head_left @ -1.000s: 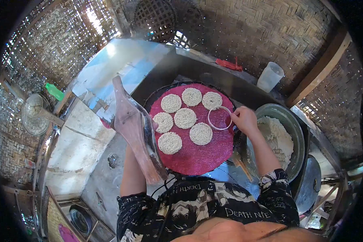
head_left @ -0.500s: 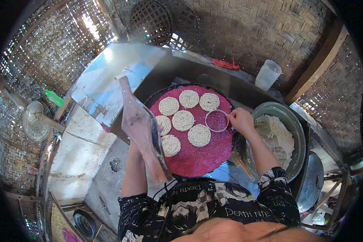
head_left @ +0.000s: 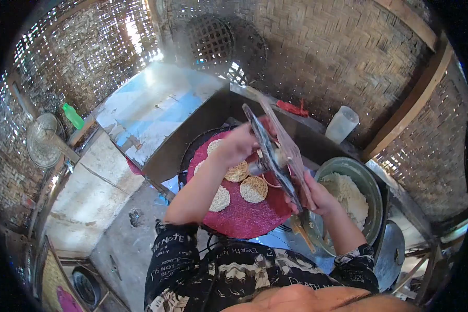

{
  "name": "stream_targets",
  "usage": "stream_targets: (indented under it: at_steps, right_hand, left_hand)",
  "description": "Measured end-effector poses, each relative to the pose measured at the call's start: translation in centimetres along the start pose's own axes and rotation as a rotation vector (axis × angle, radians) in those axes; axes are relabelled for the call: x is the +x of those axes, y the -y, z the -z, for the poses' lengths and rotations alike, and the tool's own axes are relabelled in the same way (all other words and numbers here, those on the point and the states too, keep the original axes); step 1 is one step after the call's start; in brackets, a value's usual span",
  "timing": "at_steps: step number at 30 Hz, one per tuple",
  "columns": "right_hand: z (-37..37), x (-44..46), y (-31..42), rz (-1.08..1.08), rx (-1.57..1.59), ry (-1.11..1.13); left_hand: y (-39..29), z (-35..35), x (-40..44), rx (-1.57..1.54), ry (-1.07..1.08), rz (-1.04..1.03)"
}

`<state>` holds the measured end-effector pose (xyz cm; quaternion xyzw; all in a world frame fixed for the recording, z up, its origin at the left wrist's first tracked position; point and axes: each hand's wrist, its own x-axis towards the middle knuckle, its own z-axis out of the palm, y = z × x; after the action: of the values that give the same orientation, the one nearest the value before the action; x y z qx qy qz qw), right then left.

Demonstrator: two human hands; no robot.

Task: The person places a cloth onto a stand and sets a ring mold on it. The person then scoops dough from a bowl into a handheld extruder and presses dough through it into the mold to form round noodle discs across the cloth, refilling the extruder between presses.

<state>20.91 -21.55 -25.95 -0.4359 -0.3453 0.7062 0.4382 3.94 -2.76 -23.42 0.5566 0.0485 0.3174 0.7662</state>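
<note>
A two-part wooden hand press [head_left: 288, 156] is tilted over the round pink cloth [head_left: 239, 216], with a short metal cylinder [head_left: 258, 166] sticking out of its dark board. My left hand [head_left: 239, 144] is closed on the press's upper part, its fingers partly hidden behind the board. Lower down, my right hand [head_left: 320, 195] grips the other end. A thin ring [head_left: 265, 179] shows partly behind the press; whether my right fingers touch it is hidden. Several pale rounds of squiggly strands, such as this strand round [head_left: 254, 190], lie on the cloth, some covered by my left arm and the press.
At right stands a large basin [head_left: 377, 208] of pale dough or flour. A wooden-handled tool [head_left: 304, 236] lies beside it. Behind are a translucent cup [head_left: 342, 125] and a red plastic bag [head_left: 293, 108] on the ledge. A blue-white panel [head_left: 156, 112] is at back left.
The press has swung from the left to over the right of the cloth and turned its edge to view. My right hand has moved down from the ring's rim and now holds the press too.
</note>
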Motion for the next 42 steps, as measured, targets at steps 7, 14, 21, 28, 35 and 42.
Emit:
stream_targets:
  at_steps: [7,14,21,28,35,42]
  right_hand:
    - [2.5,-1.5,2.1,-0.264,0.023,-0.115]
    - [4.4,-2.5,4.4,-0.296,-0.376,-0.342]
    - [4.2,-1.6,3.1,-0.317,-0.382,-0.356]
    - [3.4,1.2,2.7,-0.186,-0.481,-0.458]
    - [3.6,1.1,3.6,-0.088,-0.678,-0.608]
    - [3.8,-1.4,4.2,-0.143,-0.779,-0.617]
  left_hand:
    - [2.8,0.8,5.6,-0.867,-0.135,0.038]
    - [7.2,0.3,6.7,-0.913,-0.229,-0.053]
    - [7.7,1.3,5.9,-0.861,-0.319,-0.033]
    - [6.4,3.8,6.8,-0.837,-0.270,-0.082]
    - [7.2,3.7,8.3,-0.864,-0.286,-0.091]
    - [9.4,2.1,7.9,-0.953,-0.326,-0.044]
